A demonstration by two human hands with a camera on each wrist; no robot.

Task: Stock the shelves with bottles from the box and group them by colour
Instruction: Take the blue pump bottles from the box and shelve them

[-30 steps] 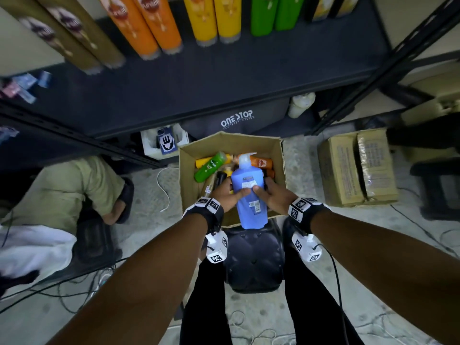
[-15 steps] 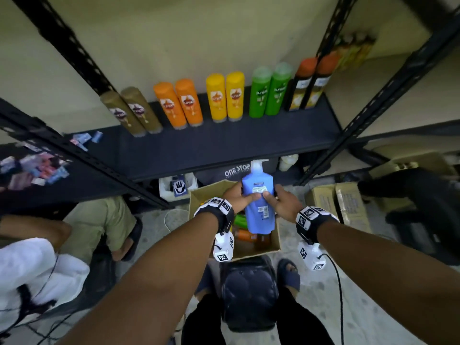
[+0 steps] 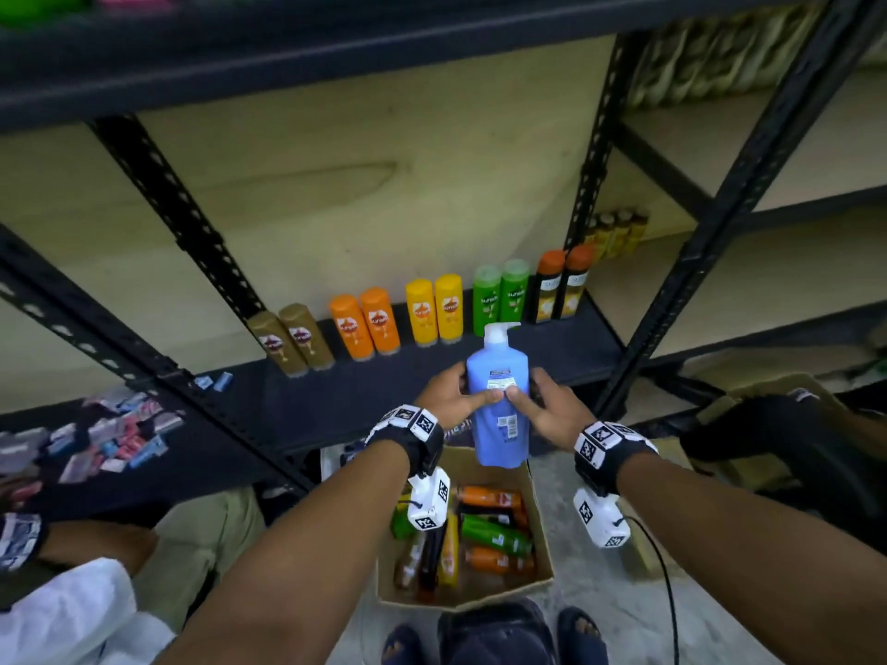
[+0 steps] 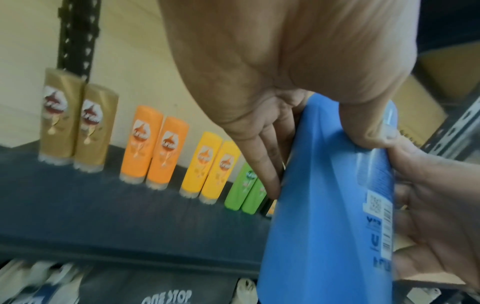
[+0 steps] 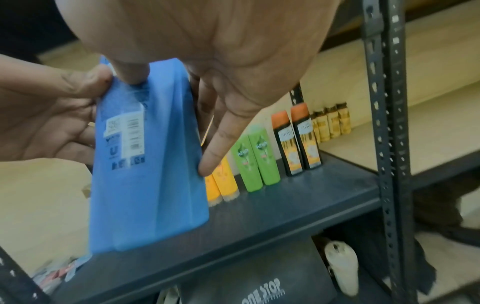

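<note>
A large blue pump bottle (image 3: 499, 410) hangs upright in front of the dark shelf (image 3: 384, 395), above the cardboard box (image 3: 480, 598). My left hand (image 3: 449, 400) grips its left side and my right hand (image 3: 549, 412) its right side, thumbs on the label. The left wrist view shows my left hand (image 4: 285, 82) wrapped round the blue bottle (image 4: 324, 205). In the right wrist view, my right hand (image 5: 233, 61) holds the blue bottle (image 5: 148, 174). Brown (image 3: 293, 343), orange (image 3: 365, 324), yellow (image 3: 434, 309), green (image 3: 501, 297) and black orange-capped (image 3: 559, 290) pairs stand at the shelf's back.
Several orange, green and yellow bottles lie in the box. A seated person (image 3: 72, 616) is at the left, by a shelf of small sachets (image 3: 96, 439). Cardboard boxes and a dark shape (image 3: 768, 439) sit at the right. Black shelf uprights (image 3: 710, 242) flank the bay.
Both hands have lifted the blue bottle out of the box and up to the level of the shelf. My head has tilted up toward the shelves.
</note>
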